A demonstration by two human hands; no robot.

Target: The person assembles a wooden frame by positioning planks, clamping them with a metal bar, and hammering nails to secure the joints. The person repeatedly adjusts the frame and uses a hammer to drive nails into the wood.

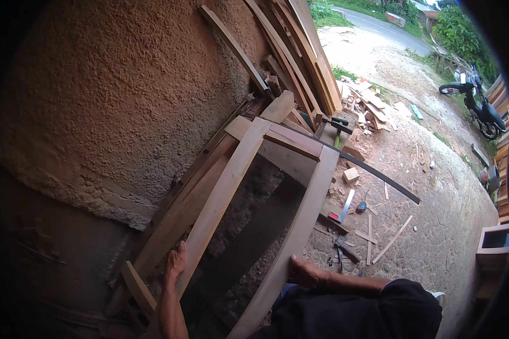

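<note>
A long wooden frame (pixel 219 208) lies ahead of me, made of two long side rails joined by a short crosspiece (pixel 294 141) at the far end. Along the outer edge of its left rail, my left hand (pixel 176 263) is closed, thumb up against the wood. My right hand (pixel 308 274) grips the outer side of the right rail, its thumb near the edge and most fingers hidden. Beneath the far end, a board (pixel 279 107) sticks out past the frame.
Planks (pixel 302 53) lean on a rough wall (pixel 119 101) at the left. A green-handled hammer (pixel 338 131), a try square (pixel 345 208), a tape measure (pixel 362 207), a wood block (pixel 350 174) and offcuts lie right of the frame. A motorcycle (pixel 481 104) stands far right.
</note>
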